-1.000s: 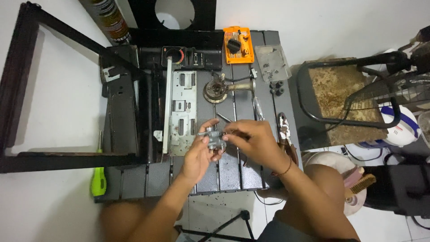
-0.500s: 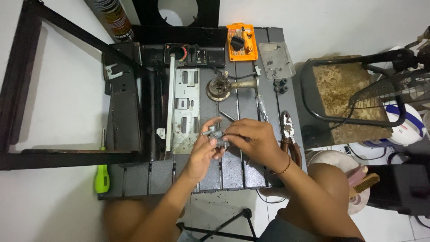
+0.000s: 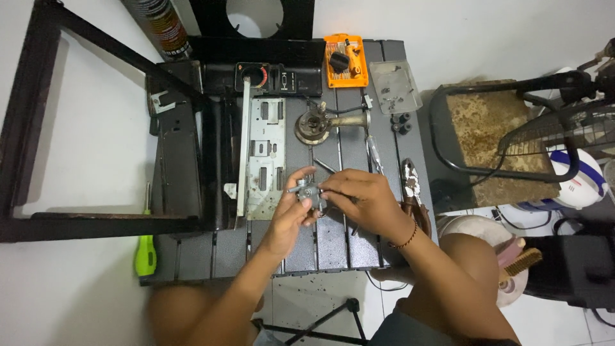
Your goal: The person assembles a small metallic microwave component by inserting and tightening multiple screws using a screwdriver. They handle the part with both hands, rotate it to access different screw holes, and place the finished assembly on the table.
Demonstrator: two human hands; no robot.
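Little has been changed since the earlier frames: the small grey metal valve part (image 3: 309,192) is kept between both hands at the same spot over the dark slatted counter (image 3: 333,247), and only the view has drifted slightly. The left hand (image 3: 289,214) is curled around the part from below, its thumb and fingers (image 3: 306,174) closed on it. The right hand (image 3: 362,202) is brought in from the other side, with its fingertips pinched shut on the part's right end; whether a small tool is also held there cannot be told.

Relative to the valve part, a pale metal plate with rectangular cut-outs (image 3: 266,154) is laid just to the left, and a round brass burner with a pipe (image 3: 320,125) is seen just beyond it. Farther beyond, an orange rectangular case with a black dial (image 3: 344,61) and a clear plastic tray of small bits (image 3: 395,86) are set at the far edge of the counter. A cylindrical can with a dark, red and yellow label (image 3: 165,29) is placed far beyond and to the left. Pliers (image 3: 410,186) are laid to the right, and a bright green screwdriver handle (image 3: 145,253) is found well to the left, near the counter's edge
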